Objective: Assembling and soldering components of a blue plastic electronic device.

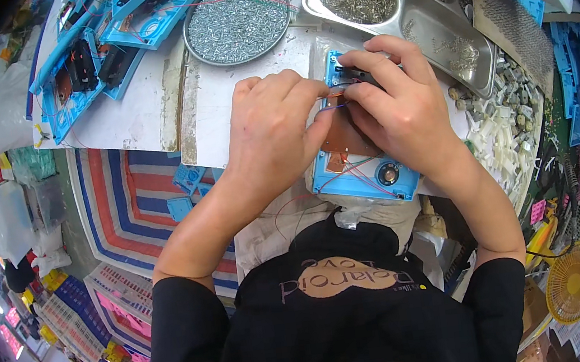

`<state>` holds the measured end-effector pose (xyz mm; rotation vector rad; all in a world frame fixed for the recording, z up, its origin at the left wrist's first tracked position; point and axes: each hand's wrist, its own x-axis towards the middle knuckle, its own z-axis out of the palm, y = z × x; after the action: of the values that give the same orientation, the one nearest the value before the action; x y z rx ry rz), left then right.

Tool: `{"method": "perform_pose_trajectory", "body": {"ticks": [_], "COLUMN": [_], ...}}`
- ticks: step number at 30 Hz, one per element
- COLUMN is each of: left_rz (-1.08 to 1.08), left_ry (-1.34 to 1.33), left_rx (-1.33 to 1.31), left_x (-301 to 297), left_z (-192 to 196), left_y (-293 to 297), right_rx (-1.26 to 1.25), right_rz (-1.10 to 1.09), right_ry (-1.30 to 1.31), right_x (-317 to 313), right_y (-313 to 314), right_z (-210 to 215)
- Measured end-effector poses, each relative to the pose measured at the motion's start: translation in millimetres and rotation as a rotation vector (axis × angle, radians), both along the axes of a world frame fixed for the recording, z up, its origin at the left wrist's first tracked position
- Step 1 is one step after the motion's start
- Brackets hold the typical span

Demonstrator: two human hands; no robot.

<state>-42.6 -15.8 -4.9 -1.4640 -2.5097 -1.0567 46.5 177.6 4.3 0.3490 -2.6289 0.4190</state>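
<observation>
Both hands busy over a blue plastic housing (365, 175) at the near edge of the white worktable (130, 117), just above the person's chest. Left hand (276, 128) curled down, fingers bent onto the left side of the brown circuit board (343, 138) seated in the housing, thumb against its edge; seems to pin the board and thin red and blue wires (353, 167) in place, though exactly what is pinched stays hidden under the fingers. Right hand (402, 95) also nearly closed, gripping a slim dark tool (353, 75) (probably a small driver or iron, cannot tell which) with tip aimed at the upper end of the board. Looks like a fastening or joining step at the top of the board, in mid-course and not yet finished. Next move probably calls for a steady tip, a firm hold on the board, and care not to pull the loose wires near the round dark part (388, 174) at the housing's lower corner. Within reach beyond: round tray of small screws (235, 17), metal compartment tray (424, 31), more blue housings (91, 64) at far left.
</observation>
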Motion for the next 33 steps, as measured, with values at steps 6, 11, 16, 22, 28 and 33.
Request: {"method": "perform_pose_trajectory", "body": {"ticks": [6, 11, 16, 22, 28, 33], "left_rz": [0.022, 0.012, -0.026, -0.020, 0.022, 0.109], "left_ry": [-0.119, -0.247, -0.377, -0.719, -0.758, -0.234], "left_rx": [-0.032, -0.019, 0.036, 0.007, 0.025, 0.258], "left_x": [-4, -9, -9, -20, -31, -15], "left_z": [-1, -8, -5, 1, 0, 3], "left_y": [-5, -9, -11, -5, -6, 3], "right_rx": [0.040, 0.013, 0.001, 0.019, -0.027, -0.051], "right_rz": [0.003, 0.002, 0.002, -0.001, -0.030, -0.124], "right_ry": [0.004, 0.004, 0.020, 0.038, 0.028, 0.101], "right_x": [-5, -4, -4, -11, -1, 30], "right_y": [-1, 0, 0, -3, -1, 10], "right_z": [2, 4, 2, 2, 8, 0]}}
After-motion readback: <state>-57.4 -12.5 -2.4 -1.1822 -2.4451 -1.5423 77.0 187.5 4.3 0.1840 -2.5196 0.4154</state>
